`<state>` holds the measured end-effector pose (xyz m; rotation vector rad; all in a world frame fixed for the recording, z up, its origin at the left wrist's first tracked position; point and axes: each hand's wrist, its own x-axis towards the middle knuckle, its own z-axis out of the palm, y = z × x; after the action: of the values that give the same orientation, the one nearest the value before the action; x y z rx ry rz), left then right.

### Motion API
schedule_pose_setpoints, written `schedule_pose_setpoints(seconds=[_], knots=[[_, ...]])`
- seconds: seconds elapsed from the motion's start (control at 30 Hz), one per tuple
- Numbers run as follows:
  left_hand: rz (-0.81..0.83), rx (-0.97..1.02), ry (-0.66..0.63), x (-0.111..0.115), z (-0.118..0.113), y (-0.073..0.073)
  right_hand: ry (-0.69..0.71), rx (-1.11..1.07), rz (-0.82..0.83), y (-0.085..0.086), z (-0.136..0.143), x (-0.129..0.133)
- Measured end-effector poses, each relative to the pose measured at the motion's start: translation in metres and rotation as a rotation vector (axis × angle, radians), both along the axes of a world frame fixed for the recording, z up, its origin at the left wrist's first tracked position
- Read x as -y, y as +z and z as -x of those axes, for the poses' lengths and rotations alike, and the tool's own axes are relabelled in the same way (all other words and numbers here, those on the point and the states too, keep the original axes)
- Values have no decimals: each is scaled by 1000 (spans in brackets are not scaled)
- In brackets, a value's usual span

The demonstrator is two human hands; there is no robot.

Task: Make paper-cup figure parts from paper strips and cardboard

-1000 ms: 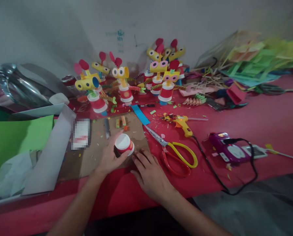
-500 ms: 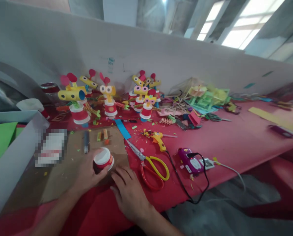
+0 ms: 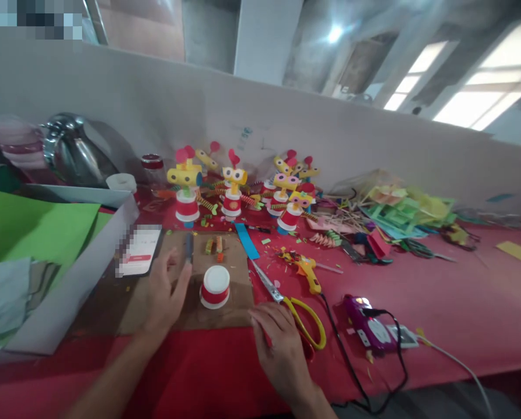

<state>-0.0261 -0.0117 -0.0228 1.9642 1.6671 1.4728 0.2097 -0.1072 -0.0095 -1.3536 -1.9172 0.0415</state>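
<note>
A red and white paper cup (image 3: 215, 287) stands upside down on the brown cardboard (image 3: 238, 311), with neither hand on it. To its left, my left hand (image 3: 166, 291) is raised with thumb and fingers apart, near a dark pen (image 3: 188, 247). My right hand (image 3: 280, 343) rests at the red handle of the large scissors (image 3: 311, 319), its fingers bent; whether it grips the handle is unclear. Small folded paper strips (image 3: 214, 246) lie behind the cup. A blue strip (image 3: 247, 241) lies at the cardboard's back right edge.
Several finished paper-cup figures (image 3: 233, 203) stand at the back. A yellow glue gun (image 3: 309, 273) and purple power box (image 3: 367, 326) with cables lie right. At left are a phone (image 3: 141, 250) and a box of green paper (image 3: 37, 221).
My left hand has let go of the cup and moved left, fingers opened. My right hand has moved right to the scissors' handle. The camera view has swung to the left.
</note>
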Motion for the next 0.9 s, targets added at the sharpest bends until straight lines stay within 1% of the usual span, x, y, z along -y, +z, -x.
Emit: schedule_pose_setpoints(seconds=[0.03,0.1,0.2,0.27,0.33,0.37,0.43,0.5,0.57,0.63,0.67,0.8,0.9], knots=[[24,-37,51,-4,6,-2,-2,12,6,3,-4,-4],[40,-145,66,-12,15,-7,-14,49,19,17,-15,-17],[47,-213,63,-19,21,-15,-53,170,26,51,-27,-46],[62,-241,30,-22,21,-19,-45,281,74,73,-29,-66],[65,-309,-46,-24,20,-22,-42,372,126,90,-24,-81],[67,-347,-86,-24,19,-24,-45,412,152,95,-20,-86],[78,-400,-133,-24,18,-25,-40,476,191,100,-10,-94],[100,-416,-141,-24,16,-25,-21,525,235,100,-1,-103],[119,-413,-134,-23,15,-23,-41,614,336,95,5,-119],[138,-399,-124,-23,14,-20,-127,741,486,88,7,-143],[149,-384,-112,-23,14,-18,-174,780,531,83,7,-156],[174,-301,-56,-23,15,-20,-276,859,594,60,0,-210],[161,-258,-41,-25,17,-25,-310,907,630,45,-5,-233]])
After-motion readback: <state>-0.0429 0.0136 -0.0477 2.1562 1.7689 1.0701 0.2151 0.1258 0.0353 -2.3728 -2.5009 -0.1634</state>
